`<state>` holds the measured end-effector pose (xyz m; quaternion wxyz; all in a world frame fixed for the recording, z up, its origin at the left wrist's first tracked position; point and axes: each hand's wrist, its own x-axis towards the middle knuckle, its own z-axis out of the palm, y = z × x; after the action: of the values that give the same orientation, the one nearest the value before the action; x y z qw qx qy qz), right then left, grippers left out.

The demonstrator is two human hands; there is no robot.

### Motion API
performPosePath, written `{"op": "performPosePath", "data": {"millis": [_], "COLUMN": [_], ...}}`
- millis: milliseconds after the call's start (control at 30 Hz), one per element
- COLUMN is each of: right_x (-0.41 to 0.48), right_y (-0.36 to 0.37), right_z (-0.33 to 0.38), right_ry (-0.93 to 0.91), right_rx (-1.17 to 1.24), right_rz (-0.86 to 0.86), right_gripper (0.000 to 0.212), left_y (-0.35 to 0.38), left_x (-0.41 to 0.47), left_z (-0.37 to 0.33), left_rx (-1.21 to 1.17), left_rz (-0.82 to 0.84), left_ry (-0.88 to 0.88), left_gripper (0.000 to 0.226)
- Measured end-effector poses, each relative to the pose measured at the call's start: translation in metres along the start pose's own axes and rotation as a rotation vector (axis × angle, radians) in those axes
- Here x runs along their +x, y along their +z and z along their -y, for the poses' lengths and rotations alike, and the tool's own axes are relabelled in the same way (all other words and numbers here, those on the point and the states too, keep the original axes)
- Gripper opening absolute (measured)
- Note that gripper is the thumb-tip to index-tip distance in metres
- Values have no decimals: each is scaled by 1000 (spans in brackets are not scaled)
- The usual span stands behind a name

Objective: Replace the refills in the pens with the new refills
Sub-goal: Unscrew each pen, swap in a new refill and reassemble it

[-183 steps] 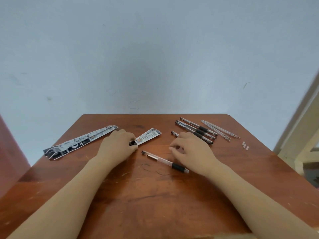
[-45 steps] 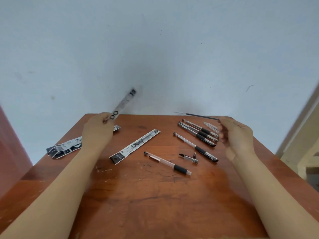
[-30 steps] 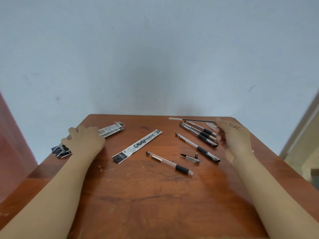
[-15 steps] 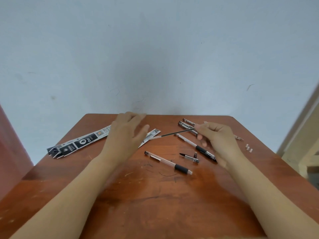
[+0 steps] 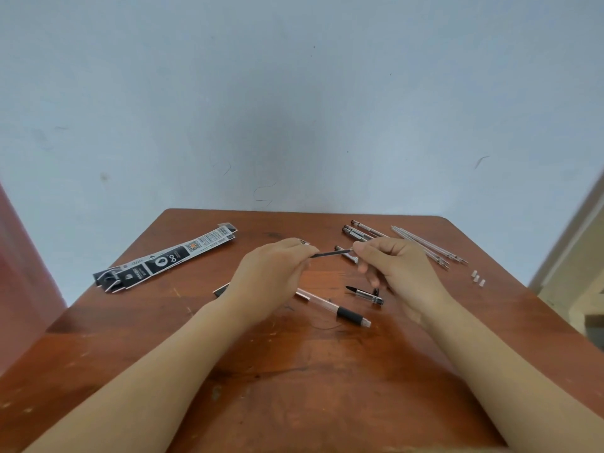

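A thin dark refill (image 5: 330,254) is held level above the table, one end pinched by my left hand (image 5: 273,278), the other by my right hand (image 5: 397,273). Below them lies an opened clear pen barrel (image 5: 336,310) with a black grip, and beside it its small tip piece (image 5: 365,293). Several more pens (image 5: 357,231) lie at the back, partly hidden by my right hand. Another refill pack (image 5: 222,288) is mostly hidden under my left hand.
Black-and-white refill packs (image 5: 163,261) lie in a pile at the left of the wooden table (image 5: 294,371). Several bare refills (image 5: 425,245) and small white caps (image 5: 478,277) sit at the right. A pale wall stands right behind the table.
My left hand has come across from the packs on the left and closed on the free end of the refill. My right hand has brought the refill down to the middle.
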<state>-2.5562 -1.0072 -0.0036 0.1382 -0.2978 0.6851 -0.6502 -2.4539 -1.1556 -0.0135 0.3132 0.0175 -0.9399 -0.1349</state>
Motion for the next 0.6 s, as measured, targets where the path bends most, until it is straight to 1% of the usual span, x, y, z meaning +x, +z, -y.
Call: {"op": "performPosePath", "data": {"millis": [233,367,467,600], "right_x": [3,6,7,6], "right_y": [-2,-4,-6,-12], "right_z": [-2,-4,-3,2], "right_ry": [-30,-69,-80,-96], "right_rx": [28,40,80,118], "right_rz": [-34,-32,-15,2], "right_gripper": [33,32,30,27], "left_y": [0,-1,-4,-8], "left_x": [1,2,3,4], "left_z": [-1,-1,-5,-10], "left_rx": [-21,-120,-220,-324], "left_rz": [107,124,125,170], "left_ry": [-46,-54,-98,-134], "left_gripper": [25,24,24,25]}}
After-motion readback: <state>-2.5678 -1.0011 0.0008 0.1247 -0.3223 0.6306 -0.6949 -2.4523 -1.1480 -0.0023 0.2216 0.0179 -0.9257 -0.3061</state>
